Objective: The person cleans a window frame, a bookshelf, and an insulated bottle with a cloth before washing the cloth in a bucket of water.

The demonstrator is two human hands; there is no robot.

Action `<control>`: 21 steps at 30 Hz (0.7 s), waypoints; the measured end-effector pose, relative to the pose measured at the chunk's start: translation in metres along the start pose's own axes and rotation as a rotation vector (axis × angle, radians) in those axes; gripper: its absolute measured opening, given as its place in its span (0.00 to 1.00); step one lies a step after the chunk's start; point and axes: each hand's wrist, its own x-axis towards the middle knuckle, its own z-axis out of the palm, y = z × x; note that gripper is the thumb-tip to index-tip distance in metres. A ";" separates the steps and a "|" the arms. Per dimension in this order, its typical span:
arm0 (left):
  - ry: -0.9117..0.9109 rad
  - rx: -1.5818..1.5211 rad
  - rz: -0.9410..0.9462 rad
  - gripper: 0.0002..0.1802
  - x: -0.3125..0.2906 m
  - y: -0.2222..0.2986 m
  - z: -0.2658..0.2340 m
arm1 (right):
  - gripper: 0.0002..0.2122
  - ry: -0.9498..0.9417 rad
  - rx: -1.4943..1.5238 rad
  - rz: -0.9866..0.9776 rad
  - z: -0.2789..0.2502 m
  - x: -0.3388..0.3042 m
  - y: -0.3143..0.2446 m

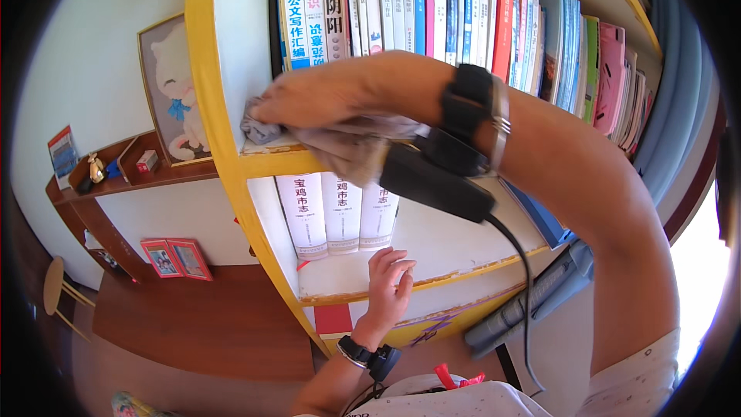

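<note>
My right hand reaches across from the right and presses a crumpled grey cloth onto the front edge of the upper shelf, at its left end. Part of the cloth bunches against the yellow-edged upright, and part hangs over the shelf lip. A black device on a cable is strapped to that wrist. Lower down, my left hand is open beside the front edge of the lower shelf, its fingers loosely bent and holding nothing. Three thick white books stand upright just behind it.
A row of upright books fills the upper shelf behind my right forearm. A blue folder lies at the lower shelf's right. Blue curtains hang at right. To the left are a framed cat picture, a brown desk and red photo frames.
</note>
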 end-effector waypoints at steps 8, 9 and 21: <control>-0.009 0.124 -0.029 0.11 -0.005 -0.020 -0.008 | 0.29 -0.009 0.335 0.286 0.014 -0.023 -0.008; -0.013 0.156 -0.038 0.11 -0.004 -0.020 -0.010 | 0.28 0.045 0.305 0.206 0.015 -0.035 -0.012; -0.105 0.283 -0.087 0.08 -0.003 -0.020 -0.006 | 0.16 0.693 0.118 -0.064 0.062 -0.188 0.031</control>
